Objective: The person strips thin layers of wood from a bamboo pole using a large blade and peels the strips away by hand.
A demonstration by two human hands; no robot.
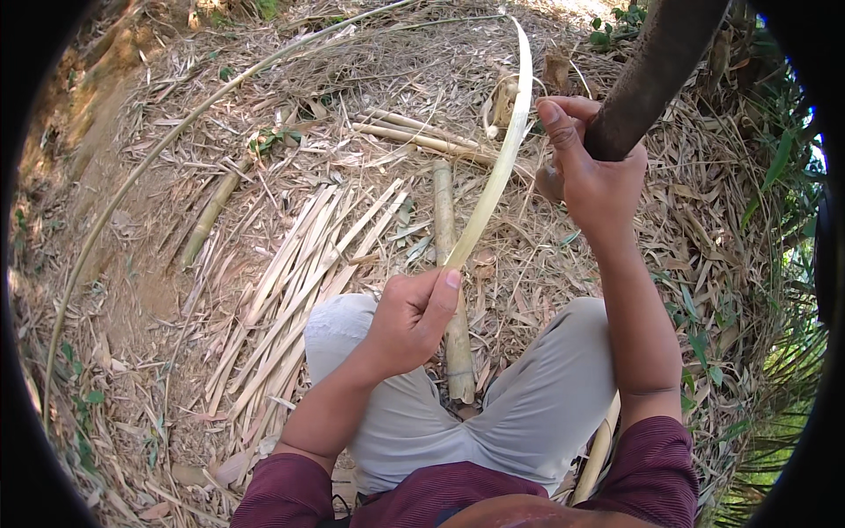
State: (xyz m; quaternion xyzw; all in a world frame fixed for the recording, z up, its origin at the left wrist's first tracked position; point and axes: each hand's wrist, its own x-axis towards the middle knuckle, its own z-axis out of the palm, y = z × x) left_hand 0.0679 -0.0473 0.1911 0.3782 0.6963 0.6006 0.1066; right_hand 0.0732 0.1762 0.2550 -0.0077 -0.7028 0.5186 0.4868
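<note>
My left hand (412, 319) pinches the lower end of a long, thin, pale bamboo strip (495, 189) between thumb and fingers. From there the strip rises and bows, its far tip curving left. At the right my right hand (600, 180) is raised, its fingers closed near the strip's upper part. It grips a thick, dark, curved shaft (656, 75) that runs out to the upper right. What lies at the shaft's other end is out of view, and I cannot tell whether the right fingers touch the strip.
Several split bamboo strips (304, 295) lie fanned left of my knees. A bamboo pole piece (453, 343) lies between my legs, with a shorter green piece (211, 216) at the left. Cut sticks (422, 136) lie ahead. A long thin cane (167, 141) arches across the left. Dry leaves cover the ground.
</note>
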